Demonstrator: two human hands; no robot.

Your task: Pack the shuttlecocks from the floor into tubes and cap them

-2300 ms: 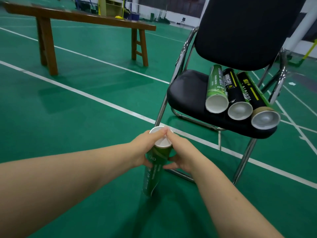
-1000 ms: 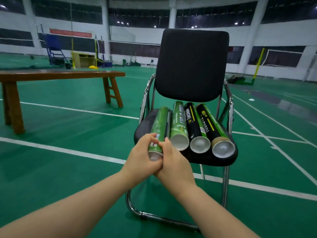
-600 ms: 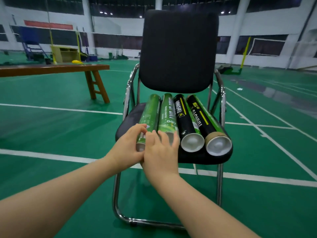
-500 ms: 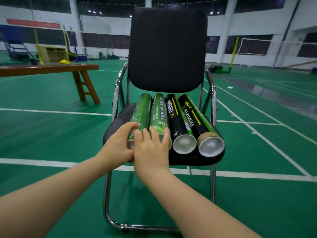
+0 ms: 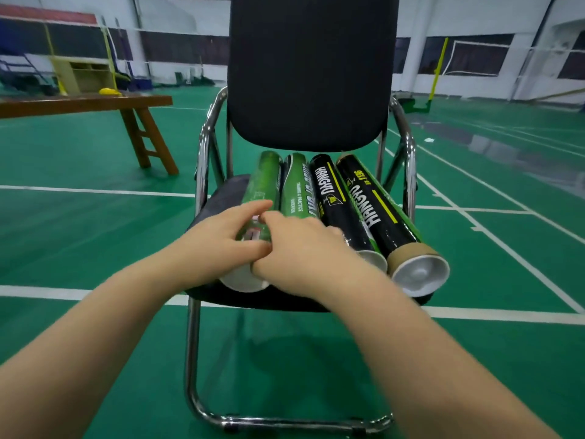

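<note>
Lifted since, the green tube point(image 5: 262, 185) lies on the chair point(image 5: 310, 74), six to twelve o'clock; my left hand point(image 5: 218, 245) wraps it, my right hand point(image 5: 304, 248) rests slack on the next tube point(image 5: 296, 185).

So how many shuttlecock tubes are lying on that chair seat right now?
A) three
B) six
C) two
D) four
D: four tubes lie side by side on the chair seat, namely the left green tube, the right green tube, the left black tube and the right black tube.
</note>
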